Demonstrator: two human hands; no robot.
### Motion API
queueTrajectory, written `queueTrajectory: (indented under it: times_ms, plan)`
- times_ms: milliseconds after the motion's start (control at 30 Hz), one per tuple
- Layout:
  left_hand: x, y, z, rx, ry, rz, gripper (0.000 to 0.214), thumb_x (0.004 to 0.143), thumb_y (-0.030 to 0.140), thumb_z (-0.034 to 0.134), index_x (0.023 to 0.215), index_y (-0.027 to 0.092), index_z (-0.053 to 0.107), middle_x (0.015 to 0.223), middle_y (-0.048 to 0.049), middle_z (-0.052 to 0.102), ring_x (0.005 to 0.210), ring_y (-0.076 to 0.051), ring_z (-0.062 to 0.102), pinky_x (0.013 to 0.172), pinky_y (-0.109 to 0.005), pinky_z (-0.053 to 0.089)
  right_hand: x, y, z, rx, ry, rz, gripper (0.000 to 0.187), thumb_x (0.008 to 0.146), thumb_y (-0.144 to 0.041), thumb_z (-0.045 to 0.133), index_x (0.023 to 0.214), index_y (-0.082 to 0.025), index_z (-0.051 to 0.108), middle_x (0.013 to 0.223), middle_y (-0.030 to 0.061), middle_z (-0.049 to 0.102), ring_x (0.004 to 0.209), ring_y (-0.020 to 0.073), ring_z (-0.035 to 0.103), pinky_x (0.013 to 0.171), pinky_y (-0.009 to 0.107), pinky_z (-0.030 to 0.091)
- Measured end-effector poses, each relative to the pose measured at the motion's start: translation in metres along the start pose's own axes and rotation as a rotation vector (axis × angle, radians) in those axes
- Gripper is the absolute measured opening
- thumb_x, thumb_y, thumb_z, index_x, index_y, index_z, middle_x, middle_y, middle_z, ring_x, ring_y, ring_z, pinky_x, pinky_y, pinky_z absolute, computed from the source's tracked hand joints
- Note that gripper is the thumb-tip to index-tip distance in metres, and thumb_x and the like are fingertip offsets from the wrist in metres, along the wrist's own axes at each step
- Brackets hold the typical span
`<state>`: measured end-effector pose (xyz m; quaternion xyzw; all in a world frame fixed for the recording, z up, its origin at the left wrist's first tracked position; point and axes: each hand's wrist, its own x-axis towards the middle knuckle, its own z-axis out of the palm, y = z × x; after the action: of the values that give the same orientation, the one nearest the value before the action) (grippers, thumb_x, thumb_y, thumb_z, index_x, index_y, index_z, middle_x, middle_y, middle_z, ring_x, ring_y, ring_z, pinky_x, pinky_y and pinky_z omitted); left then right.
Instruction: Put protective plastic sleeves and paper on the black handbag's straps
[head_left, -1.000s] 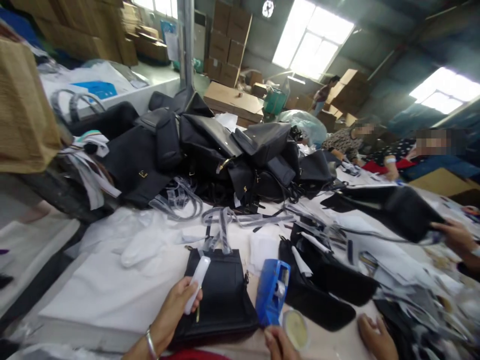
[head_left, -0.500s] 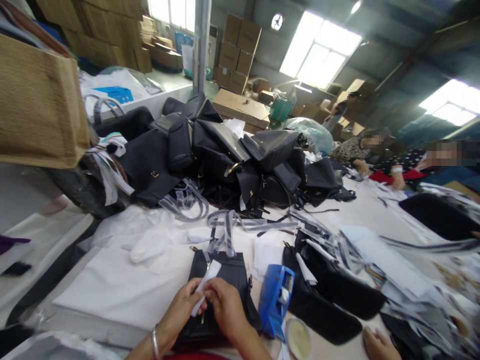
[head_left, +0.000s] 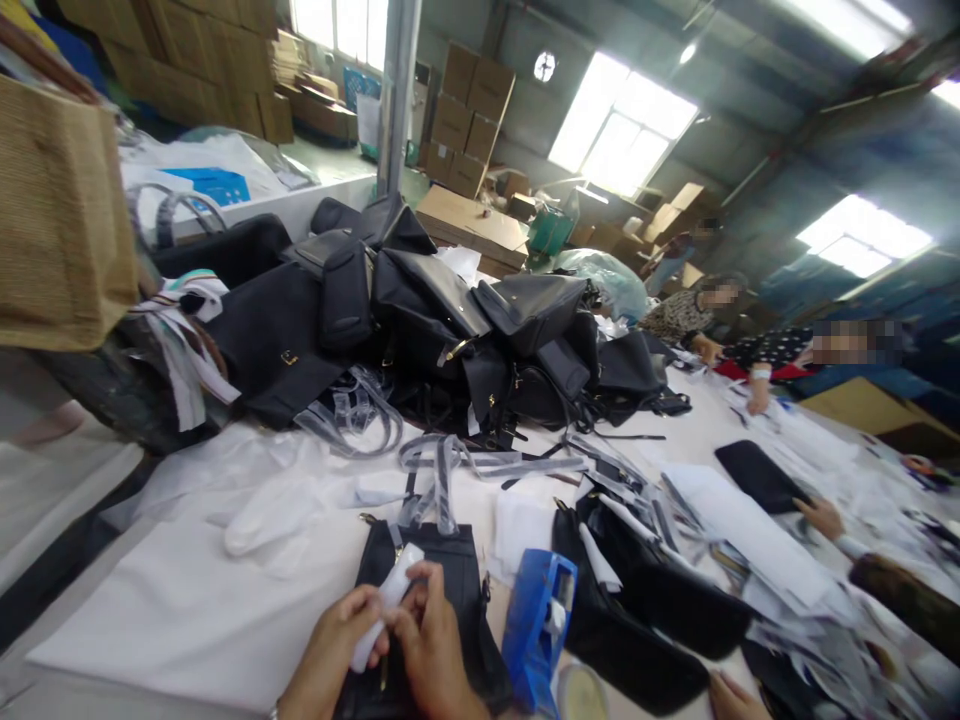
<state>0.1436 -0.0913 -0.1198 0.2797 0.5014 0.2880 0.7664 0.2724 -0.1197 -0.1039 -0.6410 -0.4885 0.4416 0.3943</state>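
Low in the view, my left hand (head_left: 330,650) is closed around a small white wrapped piece (head_left: 382,605). My right hand (head_left: 435,645) meets it, fingers pinched on the same white piece. Both hands rest over a black handbag (head_left: 450,575) lying flat on the table, its handles wrapped in clear plastic (head_left: 439,470). A blue tape dispenser (head_left: 536,625) stands just right of my right hand.
A heap of black handbags (head_left: 450,320) fills the table's middle. White sheets (head_left: 187,610) lie at left, more black bags (head_left: 645,610) and paper at right. Co-workers sit at the far right; one person's hand (head_left: 821,518) touches a black bag. Cardboard boxes (head_left: 469,110) stand behind.
A second ago my right hand held the blue tape dispenser; it let go and joined my left hand on the white piece. The view shifted slightly.
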Motion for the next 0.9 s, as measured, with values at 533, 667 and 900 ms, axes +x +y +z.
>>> queueTrajectory:
  times_ms: [533,667,900]
  plan:
    - [0.006,0.025,-0.015,-0.149,-0.221,-0.290,0.022,0.080,0.034,0.066,0.076,0.012,0.060,0.065,0.0004,0.055,0.046,-0.008,0.048,0.041,-0.020,0.037,0.049,0.012,-0.034,-1.019,-0.358,-0.942,0.031,0.096,-0.025,0.043,0.126,-0.023,0.046,0.074,0.0005,0.062,0.059,0.0169,0.059,0.050,0.027,0.046]
    - [0.010,0.023,-0.008,-0.088,-0.184,-0.294,0.030,0.077,0.043,0.068,0.080,0.013,0.061,0.061,0.0020,0.054,0.043,-0.008,0.047,0.038,-0.018,0.035,0.053,0.035,-0.059,-0.992,-0.299,-0.819,0.045,0.094,-0.016,0.043,0.138,-0.024,0.037,0.080,0.0030,0.065,0.065,0.0188,0.062,0.057,0.029,0.049]
    - [0.027,-0.006,-0.015,0.222,0.009,-0.098,0.062,0.073,0.073,0.056,0.088,0.013,0.060,0.050,-0.0064,0.066,0.039,-0.014,0.056,0.038,-0.018,0.037,0.083,0.092,-0.142,-0.624,0.197,0.061,0.025,0.094,-0.024,0.035,0.104,-0.019,0.058,0.077,0.0033,0.070,0.069,0.0175,0.067,0.064,0.025,0.047]
